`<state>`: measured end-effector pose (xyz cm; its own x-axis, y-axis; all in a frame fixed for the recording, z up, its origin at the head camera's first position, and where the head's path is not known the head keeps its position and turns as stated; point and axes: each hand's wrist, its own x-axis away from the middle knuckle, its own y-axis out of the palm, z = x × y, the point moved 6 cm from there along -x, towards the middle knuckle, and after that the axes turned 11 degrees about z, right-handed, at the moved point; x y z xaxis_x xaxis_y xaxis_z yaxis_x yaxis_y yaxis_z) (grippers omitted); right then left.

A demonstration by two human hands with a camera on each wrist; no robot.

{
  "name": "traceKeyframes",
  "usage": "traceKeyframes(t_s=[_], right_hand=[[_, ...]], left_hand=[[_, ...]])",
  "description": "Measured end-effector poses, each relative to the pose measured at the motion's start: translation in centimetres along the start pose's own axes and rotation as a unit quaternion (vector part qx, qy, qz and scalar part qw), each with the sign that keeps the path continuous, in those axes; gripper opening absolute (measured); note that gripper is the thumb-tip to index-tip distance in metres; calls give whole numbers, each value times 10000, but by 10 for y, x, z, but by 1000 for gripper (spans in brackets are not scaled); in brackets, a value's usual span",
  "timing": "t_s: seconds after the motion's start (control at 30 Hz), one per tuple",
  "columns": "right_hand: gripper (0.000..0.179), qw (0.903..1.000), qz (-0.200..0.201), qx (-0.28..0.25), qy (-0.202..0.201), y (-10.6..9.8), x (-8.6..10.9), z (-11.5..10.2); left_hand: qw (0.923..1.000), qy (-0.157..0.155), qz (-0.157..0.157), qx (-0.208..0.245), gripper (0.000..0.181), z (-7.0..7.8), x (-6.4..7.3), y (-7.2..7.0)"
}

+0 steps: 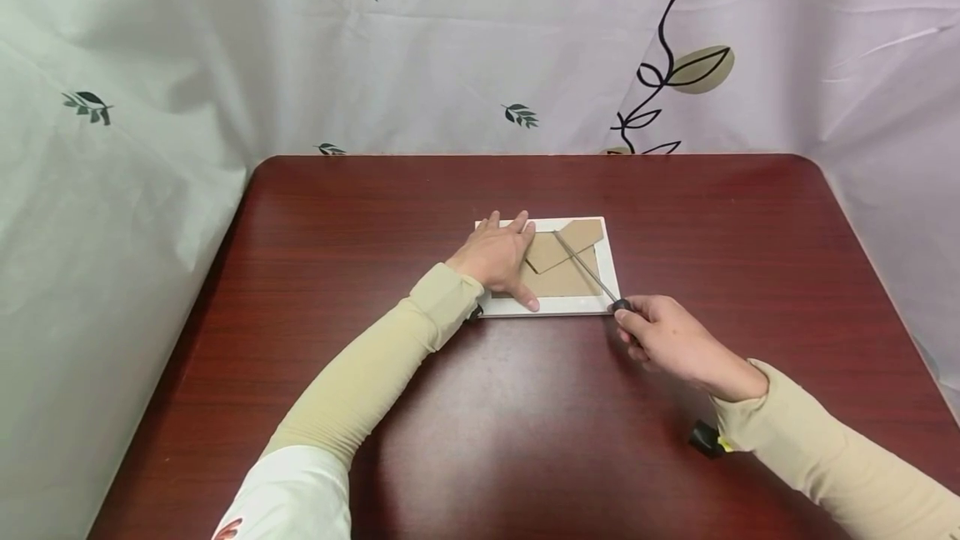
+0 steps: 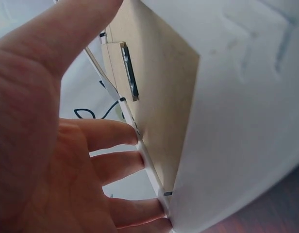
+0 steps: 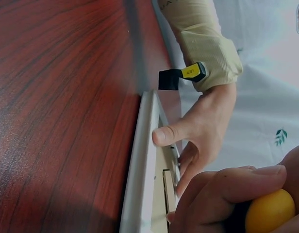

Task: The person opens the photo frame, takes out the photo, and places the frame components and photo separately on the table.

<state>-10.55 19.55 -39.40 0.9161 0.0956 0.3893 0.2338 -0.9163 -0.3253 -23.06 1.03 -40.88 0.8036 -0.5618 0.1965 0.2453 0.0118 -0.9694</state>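
The dark red table (image 1: 480, 440) carries a white frame (image 1: 570, 305), which lies flat with its back side upward; a brown backing board (image 1: 570, 283) fills it, with a cardboard stand (image 1: 585, 233) upon the board; the left hand (image 1: 495, 258) is spread across the frame's left part, its fingers straight; the right hand (image 1: 667, 336) grips a screwdriver (image 1: 588, 269), whose shaft slants toward the far edge; small dark tabs (image 2: 168, 193) sit along the board's border; the step appears to be working these tabs, though tip contact I cannot tell; the next move probably calls for gentle levering, with the frame held steady.
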Motion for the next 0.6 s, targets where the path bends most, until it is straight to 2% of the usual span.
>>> traceKeyframes(t_s=[0.6], right_hand=[[23, 9999, 47, -103, 11, 1, -1, 0]], left_hand=[[10000, 4, -47, -3, 135, 2, 1, -1]])
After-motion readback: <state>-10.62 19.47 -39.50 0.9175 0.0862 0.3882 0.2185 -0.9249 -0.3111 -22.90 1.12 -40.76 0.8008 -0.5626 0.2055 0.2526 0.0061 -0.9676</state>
